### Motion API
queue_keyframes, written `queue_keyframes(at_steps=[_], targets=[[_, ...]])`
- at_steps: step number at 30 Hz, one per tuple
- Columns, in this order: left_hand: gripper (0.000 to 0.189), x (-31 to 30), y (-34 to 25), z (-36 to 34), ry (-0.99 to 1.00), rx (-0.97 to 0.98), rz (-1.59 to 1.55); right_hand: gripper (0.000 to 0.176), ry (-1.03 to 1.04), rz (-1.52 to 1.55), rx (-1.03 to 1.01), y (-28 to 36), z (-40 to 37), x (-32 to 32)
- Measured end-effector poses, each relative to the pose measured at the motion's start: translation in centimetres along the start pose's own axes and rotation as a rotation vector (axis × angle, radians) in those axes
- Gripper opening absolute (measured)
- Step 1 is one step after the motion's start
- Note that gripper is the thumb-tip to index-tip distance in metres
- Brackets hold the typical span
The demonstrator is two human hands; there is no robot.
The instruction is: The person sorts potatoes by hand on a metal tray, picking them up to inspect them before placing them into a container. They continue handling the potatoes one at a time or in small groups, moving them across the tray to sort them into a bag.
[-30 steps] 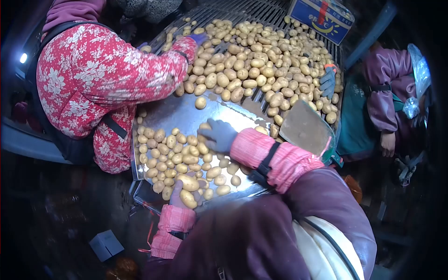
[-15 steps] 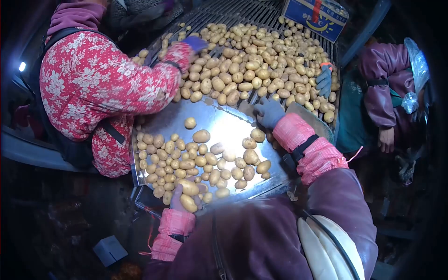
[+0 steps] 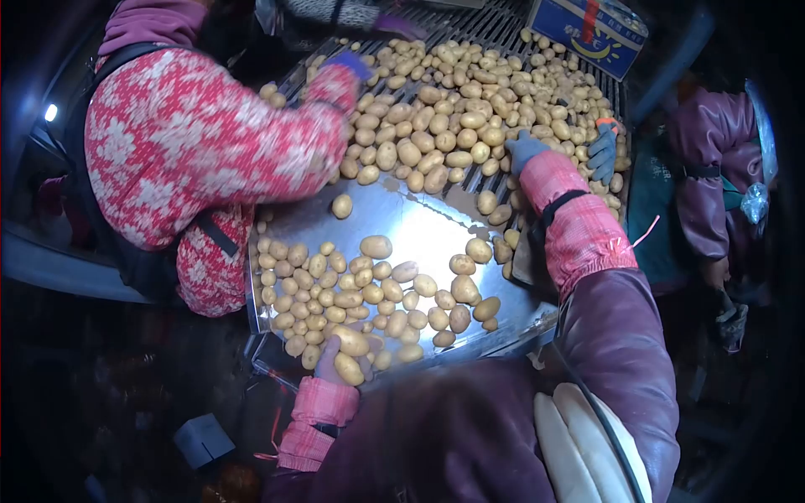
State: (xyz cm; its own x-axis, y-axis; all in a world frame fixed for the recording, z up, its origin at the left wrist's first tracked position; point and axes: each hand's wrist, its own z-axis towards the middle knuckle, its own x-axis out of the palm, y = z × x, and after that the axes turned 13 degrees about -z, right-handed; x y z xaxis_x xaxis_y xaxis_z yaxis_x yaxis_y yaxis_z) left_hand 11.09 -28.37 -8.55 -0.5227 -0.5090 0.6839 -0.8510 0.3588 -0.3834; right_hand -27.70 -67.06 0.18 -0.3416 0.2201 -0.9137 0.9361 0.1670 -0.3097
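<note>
My left hand (image 3: 329,362), in a pale glove, is closed around potatoes at the near edge of the metal tray (image 3: 335,220). One large potato (image 3: 350,341) shows above the thumb and another potato (image 3: 349,369) just below it; the palm is hidden. My right hand (image 3: 527,151), in a grey-blue glove, reaches onto the near side of the potato heap (image 3: 470,117) on the slatted grate. Its fingers look extended among the potatoes, their tips partly hidden, and I see nothing held. Many smaller potatoes (image 3: 323,289) lie between my hands on the tray.
A co-worker in a red floral sleeve (image 3: 210,134) reaches over the heap from the left. Another gloved hand (image 3: 602,152) rests at its right edge. A blue box (image 3: 587,38) stands at the back right. Another person (image 3: 713,176) is at far right.
My right hand has moved forward, off the tray's far edge and onto the heap. My left hand keeps its potatoes in place. A purple-gloved hand now shows at the top. The view has shifted slightly.
</note>
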Motion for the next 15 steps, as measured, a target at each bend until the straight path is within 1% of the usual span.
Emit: queue_keyframes(at_steps=[1,2,3,5,7,8,9,10,11,12,15], targets=[[0.073,-0.6,-0.1,-0.2,0.073,-0.035,-0.042,0.053,0.014,-0.001,0.005,0.1,-0.3,-0.5],[0.068,-1.1,-0.3,-0.2,0.154,-0.070,-0.085,0.047,0.078,0.056,-0.021,-0.2,-0.1,-0.7],[0.063,-1.4,-0.6,0.0,0.239,-0.103,-0.127,0.046,0.094,-0.026,-0.033,0.4,-1.2,-1.8],[0.064,-3.1,-0.9,1.2,0.400,-0.123,-0.119,0.046,0.113,-0.189,-0.057,2.4,-5.0,-5.4],[0.064,-2.8,-0.7,0.9,0.382,-0.110,-0.107,0.042,0.159,-0.273,-0.169,2.7,-7.3,-6.7],[0.064,-2.2,-0.5,0.6,0.285,-0.087,-0.098,0.041,0.186,-0.313,-0.222,2.5,-8.2,-7.0],[0.064,-1.7,-0.5,0.5,0.271,-0.098,-0.121,0.039,0.215,-0.353,-0.276,2.3,-8.7,-7.3],[0.064,-1.3,-0.5,0.4,0.257,-0.110,-0.144,0.039,0.099,-0.276,-0.235,2.2,-8.0,-5.6],[0.063,-1.4,-0.7,0.4,0.325,-0.154,-0.199,0.040,-0.016,-0.199,-0.195,2.1,-6.2,-2.4],[0.063,-1.2,-0.9,0.3,0.392,-0.198,-0.251,0.040,-0.133,-0.121,-0.155,2.3,-6.3,-1.8],[0.064,-0.2,-0.6,-0.2,0.222,-0.083,-0.115,0.046,-0.127,0.480,-0.048,2.3,-7.4,-0.9]])
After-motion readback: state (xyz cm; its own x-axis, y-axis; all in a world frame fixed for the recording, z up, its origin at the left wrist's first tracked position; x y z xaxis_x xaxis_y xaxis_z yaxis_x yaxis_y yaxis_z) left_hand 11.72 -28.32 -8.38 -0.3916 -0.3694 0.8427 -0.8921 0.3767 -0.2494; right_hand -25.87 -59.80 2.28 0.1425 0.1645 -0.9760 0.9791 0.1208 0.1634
